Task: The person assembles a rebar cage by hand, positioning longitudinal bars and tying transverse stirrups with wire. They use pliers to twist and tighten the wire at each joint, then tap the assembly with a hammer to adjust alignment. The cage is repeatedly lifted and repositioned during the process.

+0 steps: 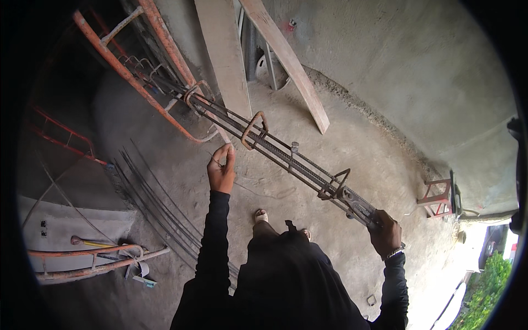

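A long bundle of steel reinforcing bars (280, 157) with square stirrups runs slantwise from the far left to the near right. One rusty stirrup (254, 130) stands around the bars near the middle. My left hand (221, 171) is closed in a pinch just on the near side of the bars, with a thin wire showing at its fingers. At the bundle's right end, my right hand (386, 234) is wrapped around a grey metal hand tool (355, 202) with a rounded head. The tool lies along the bars; its exact kind is unclear, and the fingers hide its handle.
An orange scaffold frame (165, 41) crosses the bundle's far end. Boards (286, 60) lean against the back wall. Loose rods (159, 201) lie on the concrete floor at left, near another orange frame (93, 269). A red stool (436, 198) stands by the right wall.
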A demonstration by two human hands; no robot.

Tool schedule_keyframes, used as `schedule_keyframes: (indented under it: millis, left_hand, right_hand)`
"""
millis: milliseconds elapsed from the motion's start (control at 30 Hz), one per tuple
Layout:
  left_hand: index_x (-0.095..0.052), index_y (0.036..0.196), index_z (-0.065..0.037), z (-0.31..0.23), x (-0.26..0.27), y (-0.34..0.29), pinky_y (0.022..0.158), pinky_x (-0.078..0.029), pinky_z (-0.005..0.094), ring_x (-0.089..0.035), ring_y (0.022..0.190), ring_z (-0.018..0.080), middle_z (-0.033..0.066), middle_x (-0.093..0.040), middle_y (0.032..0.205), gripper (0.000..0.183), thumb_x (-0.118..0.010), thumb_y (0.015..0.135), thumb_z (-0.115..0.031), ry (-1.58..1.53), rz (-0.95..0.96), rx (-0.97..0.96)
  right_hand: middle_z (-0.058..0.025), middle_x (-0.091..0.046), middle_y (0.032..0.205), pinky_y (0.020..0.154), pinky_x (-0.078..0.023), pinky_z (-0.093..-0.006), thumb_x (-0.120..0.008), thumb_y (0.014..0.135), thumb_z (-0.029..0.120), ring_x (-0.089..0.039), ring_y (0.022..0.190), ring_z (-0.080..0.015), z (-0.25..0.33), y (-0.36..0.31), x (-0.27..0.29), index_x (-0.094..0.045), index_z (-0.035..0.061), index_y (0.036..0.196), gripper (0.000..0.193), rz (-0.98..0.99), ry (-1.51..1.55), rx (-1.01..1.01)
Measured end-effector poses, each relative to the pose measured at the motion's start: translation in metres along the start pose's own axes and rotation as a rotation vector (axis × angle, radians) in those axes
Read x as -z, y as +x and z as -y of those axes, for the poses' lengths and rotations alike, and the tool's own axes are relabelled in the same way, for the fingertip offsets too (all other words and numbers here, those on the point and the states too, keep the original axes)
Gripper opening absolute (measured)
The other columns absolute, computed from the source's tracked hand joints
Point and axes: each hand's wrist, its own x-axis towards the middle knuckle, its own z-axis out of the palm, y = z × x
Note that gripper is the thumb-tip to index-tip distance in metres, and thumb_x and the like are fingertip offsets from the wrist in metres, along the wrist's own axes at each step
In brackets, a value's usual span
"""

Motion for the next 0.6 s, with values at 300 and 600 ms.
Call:
schedule_keyframes:
  millis: [300,600]
  left_hand:
    - [-0.062,0.128,-0.003,0.034,-0.021,0.042,0.044,-0.030,0.0215,-0.038,0.056,0.0018,0.0044,-0.066,0.123,0.042,-0.055,0.106,-0.039,-0.275,0.287,-0.025]
    - [-0.052,0.138,0.000,0.112,-0.007,0.105,0.059,-0.035,0.0220,-0.049,0.069,0.0098,0.0062,-0.064,0.128,0.076,-0.052,0.099,-0.066,-0.280,0.119,0.509]
  right_hand:
    - [-0.0175,-0.067,0.079,0.062,-0.050,-0.0363,-0.076,0.087,0.014,-0.064,0.065,-0.0255,-0.016,0.015,0.000,-0.059,-0.0010,0.096,0.024,0.033,0.209,-0.004]
    - [-0.0166,-0.067,0.082,0.066,-0.052,-0.0383,-0.076,0.086,0.015,-0.067,0.072,-0.0330,-0.012,0.015,-0.001,-0.062,0.0006,0.101,0.026,0.024,0.185,-0.046]
